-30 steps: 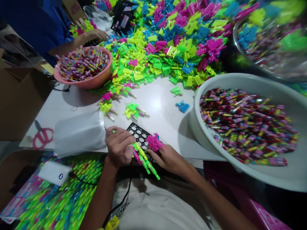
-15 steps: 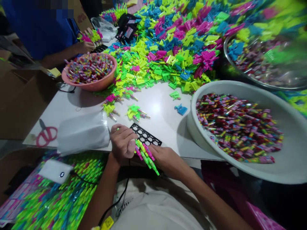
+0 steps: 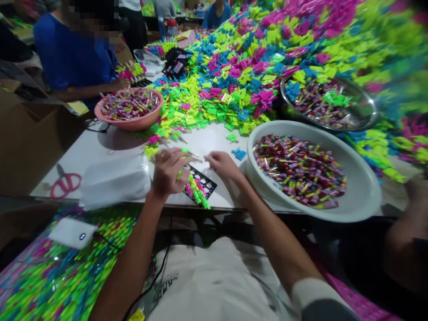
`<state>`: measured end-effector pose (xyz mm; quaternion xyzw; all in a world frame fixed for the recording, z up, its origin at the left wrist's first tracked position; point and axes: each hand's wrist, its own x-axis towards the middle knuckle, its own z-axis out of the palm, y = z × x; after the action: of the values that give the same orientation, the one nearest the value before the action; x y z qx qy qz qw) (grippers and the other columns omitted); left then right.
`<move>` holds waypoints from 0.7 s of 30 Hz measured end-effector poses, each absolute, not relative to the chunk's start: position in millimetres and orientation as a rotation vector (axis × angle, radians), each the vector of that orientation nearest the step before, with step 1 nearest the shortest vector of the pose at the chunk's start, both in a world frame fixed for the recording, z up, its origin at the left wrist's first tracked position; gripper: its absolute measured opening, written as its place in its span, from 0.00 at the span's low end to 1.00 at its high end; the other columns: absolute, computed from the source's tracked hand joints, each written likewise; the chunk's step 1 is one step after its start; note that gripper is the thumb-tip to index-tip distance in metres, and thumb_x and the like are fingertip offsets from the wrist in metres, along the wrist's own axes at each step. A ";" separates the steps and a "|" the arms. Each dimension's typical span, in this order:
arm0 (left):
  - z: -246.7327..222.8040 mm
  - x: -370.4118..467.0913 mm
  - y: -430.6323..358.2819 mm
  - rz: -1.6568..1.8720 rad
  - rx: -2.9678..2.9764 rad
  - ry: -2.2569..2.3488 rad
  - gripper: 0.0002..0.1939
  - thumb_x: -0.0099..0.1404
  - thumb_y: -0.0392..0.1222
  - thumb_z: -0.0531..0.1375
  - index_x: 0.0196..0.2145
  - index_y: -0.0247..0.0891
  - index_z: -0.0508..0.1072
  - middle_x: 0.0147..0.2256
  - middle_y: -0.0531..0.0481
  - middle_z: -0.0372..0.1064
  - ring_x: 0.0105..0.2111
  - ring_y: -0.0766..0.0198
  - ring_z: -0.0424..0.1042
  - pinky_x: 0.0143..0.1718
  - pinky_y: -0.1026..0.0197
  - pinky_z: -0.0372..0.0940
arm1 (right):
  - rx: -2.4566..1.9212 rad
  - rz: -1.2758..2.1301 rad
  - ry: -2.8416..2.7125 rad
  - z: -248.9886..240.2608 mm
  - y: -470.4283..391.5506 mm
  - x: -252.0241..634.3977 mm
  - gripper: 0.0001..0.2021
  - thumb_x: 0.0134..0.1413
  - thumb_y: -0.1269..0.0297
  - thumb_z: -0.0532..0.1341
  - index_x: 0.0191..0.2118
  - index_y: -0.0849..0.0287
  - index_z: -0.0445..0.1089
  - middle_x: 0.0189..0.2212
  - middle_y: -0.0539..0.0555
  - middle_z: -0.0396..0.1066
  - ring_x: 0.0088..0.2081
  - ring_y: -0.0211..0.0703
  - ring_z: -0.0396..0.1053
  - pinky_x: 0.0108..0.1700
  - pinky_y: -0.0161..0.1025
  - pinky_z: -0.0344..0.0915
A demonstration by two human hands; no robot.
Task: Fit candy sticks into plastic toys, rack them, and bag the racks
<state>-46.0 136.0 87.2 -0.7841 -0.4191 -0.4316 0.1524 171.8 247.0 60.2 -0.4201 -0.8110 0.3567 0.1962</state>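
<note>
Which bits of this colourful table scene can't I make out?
In the head view:
- Upper ends of the neon plastic bunch: behind the left hand.
- Part of the black honeycomb-patterned tray: under the bunch.
- Whether the right hand pinches anything: too small.
- Far-right pieces in the multicoloured plastic heap: blurred.

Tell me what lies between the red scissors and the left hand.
A translucent plastic packet lies between the scissors and the left hand, in the head view.
</note>
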 end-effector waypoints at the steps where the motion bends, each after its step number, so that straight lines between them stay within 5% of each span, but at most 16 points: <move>1: 94.1 -38.9 133.2 -1.338 -2.210 -1.182 0.15 0.76 0.42 0.54 0.46 0.41 0.81 0.46 0.42 0.83 0.53 0.45 0.76 0.57 0.40 0.62 | -1.272 0.921 -2.204 61.3 266.7 161.7 0.20 0.76 0.58 0.55 0.35 0.63 0.76 0.27 0.52 0.75 0.33 0.42 0.71 0.40 0.36 0.63; 7: 123.4 28.6 102.4 -1.774 -2.404 -1.014 0.18 0.79 0.39 0.50 0.39 0.38 0.79 0.38 0.41 0.79 0.41 0.52 0.77 0.47 0.46 0.70 | -1.598 0.649 -1.991 45.7 326.8 119.6 0.22 0.79 0.55 0.55 0.32 0.60 0.74 0.30 0.51 0.75 0.35 0.42 0.71 0.40 0.37 0.61; 11: 132.0 63.6 100.7 -1.978 -2.573 -1.035 0.16 0.79 0.35 0.51 0.42 0.36 0.80 0.43 0.40 0.80 0.46 0.55 0.78 0.53 0.48 0.70 | -1.638 0.578 -1.995 31.5 324.6 116.0 0.25 0.78 0.48 0.56 0.32 0.57 0.76 0.30 0.52 0.77 0.35 0.43 0.71 0.38 0.36 0.59; 14: 139.0 77.4 108.1 -1.924 -2.827 -1.051 0.17 0.81 0.36 0.51 0.44 0.36 0.80 0.48 0.39 0.81 0.51 0.55 0.78 0.57 0.49 0.69 | -1.626 0.559 -2.008 27.5 321.1 114.4 0.24 0.76 0.44 0.58 0.33 0.56 0.77 0.33 0.54 0.79 0.37 0.44 0.72 0.40 0.37 0.60; 21: 138.8 87.2 117.5 -1.858 -3.192 -0.892 0.25 0.84 0.43 0.47 0.43 0.36 0.83 0.42 0.42 0.84 0.45 0.53 0.81 0.54 0.47 0.69 | -1.584 0.625 -1.971 26.4 317.1 113.0 0.22 0.74 0.46 0.62 0.31 0.56 0.76 0.34 0.56 0.80 0.41 0.48 0.74 0.45 0.38 0.62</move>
<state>87.2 117.5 138.8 -0.7951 -0.2221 -0.4628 -0.3230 113.0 317.1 26.4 -0.5862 -0.7297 0.2314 0.2653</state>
